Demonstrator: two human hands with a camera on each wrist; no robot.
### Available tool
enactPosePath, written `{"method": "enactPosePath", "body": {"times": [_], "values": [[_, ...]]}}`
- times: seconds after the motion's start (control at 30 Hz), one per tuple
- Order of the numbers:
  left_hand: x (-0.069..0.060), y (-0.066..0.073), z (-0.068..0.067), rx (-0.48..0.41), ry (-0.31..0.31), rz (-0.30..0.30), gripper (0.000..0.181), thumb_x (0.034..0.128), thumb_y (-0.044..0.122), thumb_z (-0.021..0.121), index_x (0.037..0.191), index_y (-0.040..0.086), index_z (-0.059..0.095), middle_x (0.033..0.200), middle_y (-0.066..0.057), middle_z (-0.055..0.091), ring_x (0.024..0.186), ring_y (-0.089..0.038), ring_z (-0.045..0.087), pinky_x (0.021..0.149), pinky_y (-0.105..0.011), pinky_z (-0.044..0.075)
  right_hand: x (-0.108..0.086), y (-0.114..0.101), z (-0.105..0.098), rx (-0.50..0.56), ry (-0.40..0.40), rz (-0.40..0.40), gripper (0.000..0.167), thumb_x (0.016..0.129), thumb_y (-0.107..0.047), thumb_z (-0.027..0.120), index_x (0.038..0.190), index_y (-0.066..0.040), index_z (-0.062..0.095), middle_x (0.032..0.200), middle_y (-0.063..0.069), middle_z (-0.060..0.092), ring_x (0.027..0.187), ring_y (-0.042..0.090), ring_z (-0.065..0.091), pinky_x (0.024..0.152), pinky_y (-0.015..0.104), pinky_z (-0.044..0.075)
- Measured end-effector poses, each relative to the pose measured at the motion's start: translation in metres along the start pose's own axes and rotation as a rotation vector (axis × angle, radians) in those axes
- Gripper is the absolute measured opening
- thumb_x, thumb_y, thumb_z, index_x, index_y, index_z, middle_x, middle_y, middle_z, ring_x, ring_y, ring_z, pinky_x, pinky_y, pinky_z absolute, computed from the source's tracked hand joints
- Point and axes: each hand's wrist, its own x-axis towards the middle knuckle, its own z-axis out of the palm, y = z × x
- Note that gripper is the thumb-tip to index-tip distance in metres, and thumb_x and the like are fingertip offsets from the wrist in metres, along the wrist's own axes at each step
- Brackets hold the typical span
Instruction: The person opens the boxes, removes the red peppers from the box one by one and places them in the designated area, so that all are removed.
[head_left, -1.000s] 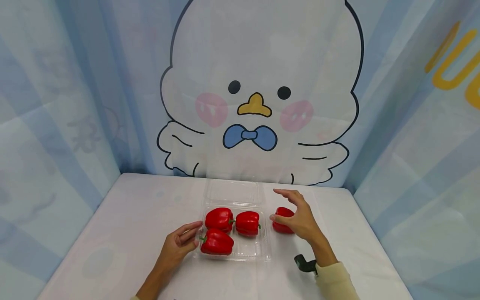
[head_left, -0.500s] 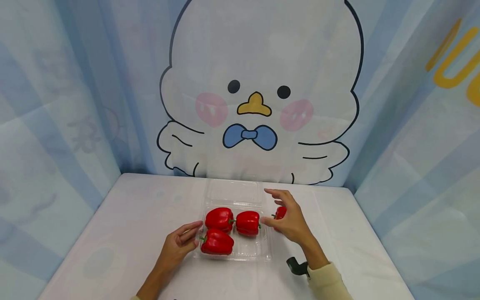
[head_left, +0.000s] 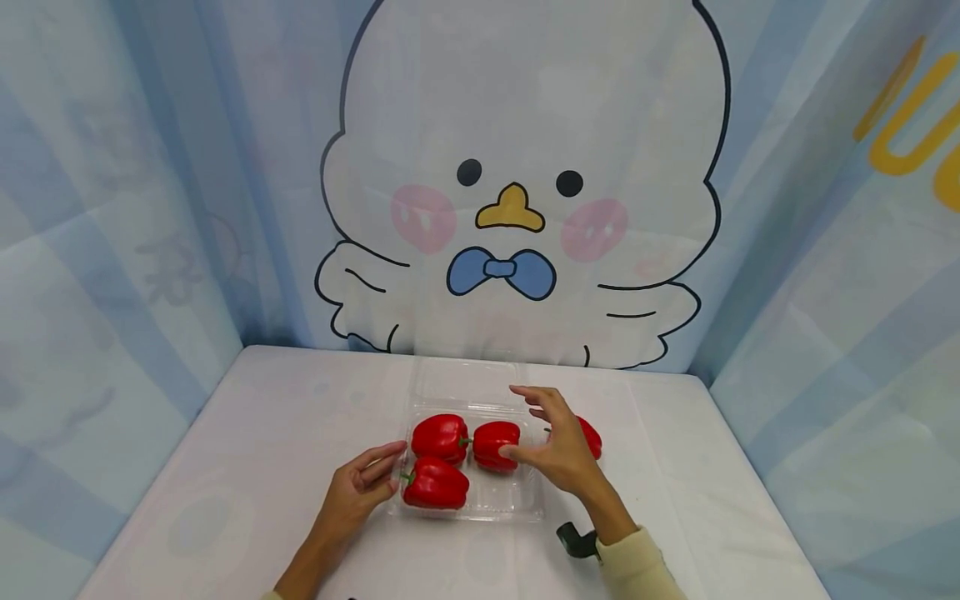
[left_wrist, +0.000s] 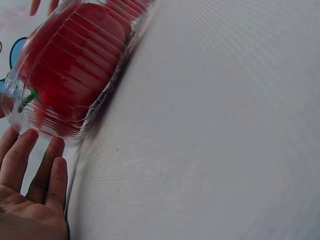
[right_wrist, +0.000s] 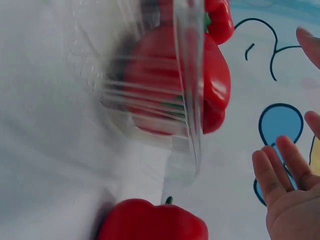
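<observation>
Three red bell peppers, at the back left [head_left: 439, 437], the front left [head_left: 436, 483] and the back right [head_left: 491, 444], lie in a clear plastic clamshell container [head_left: 498, 504]. The left hand [head_left: 360, 483] is at the container's left side. Its extended fingertips touch the wall, as the left wrist view [left_wrist: 30, 185] shows. Above the container's right edge hovers the right hand [head_left: 558, 454], thumb and fingers spread, holding nothing. It overlaps part of the back right pepper in the head view. Another red bell pepper [head_left: 590, 437] lies outside, partly hidden behind the right hand.
The container's lid [head_left: 467, 383] is folded back towards the rear of the white-covered table [head_left: 285, 417]. A curtain with a cartoon bird [head_left: 517, 100] stands behind, and blue-striped curtains flank both sides. A dark green device [head_left: 576, 542] is by the right wrist.
The right hand has moved left, from in front of the outside pepper to over the container's right edge. That pepper has stayed on the table, and the left hand has kept its place.
</observation>
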Motion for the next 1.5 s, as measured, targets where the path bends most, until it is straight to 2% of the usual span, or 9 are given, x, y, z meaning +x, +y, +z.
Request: {"method": "enactPosePath", "body": {"times": [0.13,0.37,0.6,0.7,0.83,0.97,1.1,1.23,1.5], "values": [[0.001,-0.001,0.000,-0.003,-0.002,0.000,0.059,0.0952,0.003,0.076,0.151,0.008,0.058,0.158,-0.009,0.058,0.150,-0.021,0.050,0.106,-0.016,0.052,0.000,-0.002,0.007,-0.012,-0.012,-0.003,0.086,0.077,-0.020,0.096,0.151,-0.032,0.056,0.153,0.004,0.054,0.140,0.037,0.055,0.114,0.060,0.051],[0.001,-0.001,0.000,0.005,-0.005,0.010,0.059,0.0950,0.005,0.077,0.151,0.007,0.058,0.158,-0.010,0.058,0.149,-0.019,0.051,0.107,-0.017,0.052,0.001,0.001,0.018,-0.004,-0.025,0.007,0.084,0.076,-0.020,0.097,0.149,-0.032,0.058,0.151,0.003,0.055,0.140,0.041,0.053,0.112,0.064,0.051],[0.001,-0.003,-0.002,0.013,-0.020,0.075,0.059,0.0948,0.002,0.076,0.150,0.002,0.056,0.158,-0.016,0.056,0.135,0.004,0.058,0.105,-0.012,0.050,0.002,0.006,0.027,-0.020,-0.053,0.024,0.082,0.076,-0.025,0.097,0.148,-0.032,0.059,0.147,0.008,0.056,0.137,0.039,0.053,0.108,0.064,0.054],[0.001,-0.004,-0.003,0.016,-0.028,0.100,0.059,0.0949,0.002,0.075,0.150,0.000,0.056,0.159,-0.018,0.055,0.132,0.008,0.058,0.105,-0.011,0.049,0.003,0.007,0.030,-0.067,-0.064,0.033,0.081,0.075,-0.026,0.098,0.146,-0.031,0.060,0.144,0.011,0.057,0.137,0.033,0.052,0.109,0.061,0.054],[0.001,-0.004,-0.004,0.019,-0.031,0.105,0.059,0.0949,0.002,0.076,0.150,0.000,0.056,0.158,-0.018,0.055,0.132,0.008,0.058,0.105,-0.011,0.049,0.004,0.008,0.033,-0.121,-0.074,0.036,0.080,0.074,-0.023,0.099,0.145,-0.030,0.062,0.140,0.012,0.058,0.136,0.025,0.049,0.110,0.058,0.053],[0.002,-0.005,-0.004,0.020,-0.033,0.099,0.059,0.0948,0.002,0.076,0.151,0.001,0.056,0.159,-0.017,0.055,0.133,0.008,0.058,0.105,-0.012,0.049,0.004,0.010,0.035,-0.140,-0.085,0.051,0.079,0.074,-0.020,0.099,0.143,-0.029,0.063,0.137,0.008,0.059,0.135,0.024,0.050,0.109,0.055,0.055],[0.002,-0.005,-0.004,0.021,-0.035,0.091,0.059,0.0951,0.003,0.076,0.151,0.002,0.056,0.159,-0.015,0.055,0.133,0.008,0.058,0.105,-0.012,0.050,0.003,0.012,0.036,-0.174,-0.090,0.053,0.076,0.074,-0.018,0.099,0.141,-0.027,0.065,0.133,0.002,0.058,0.132,0.023,0.050,0.106,0.051,0.058],[0.002,-0.005,-0.004,0.022,-0.030,0.079,0.059,0.0952,0.004,0.076,0.151,0.003,0.057,0.158,-0.014,0.056,0.134,0.007,0.058,0.105,-0.013,0.050,0.002,0.014,0.038,-0.206,-0.094,0.043,0.073,0.074,-0.016,0.098,0.140,-0.024,0.066,0.132,0.002,0.058,0.132,0.024,0.050,0.106,0.048,0.059],[0.001,-0.004,-0.003,0.026,-0.023,0.078,0.058,0.0957,0.004,0.075,0.151,0.003,0.057,0.158,-0.014,0.056,0.135,0.004,0.058,0.105,-0.013,0.050,0.003,0.014,0.042,-0.271,-0.086,0.037,0.066,0.075,-0.015,0.097,0.135,-0.023,0.068,0.133,0.004,0.058,0.131,0.027,0.051,0.102,0.050,0.061]]}}
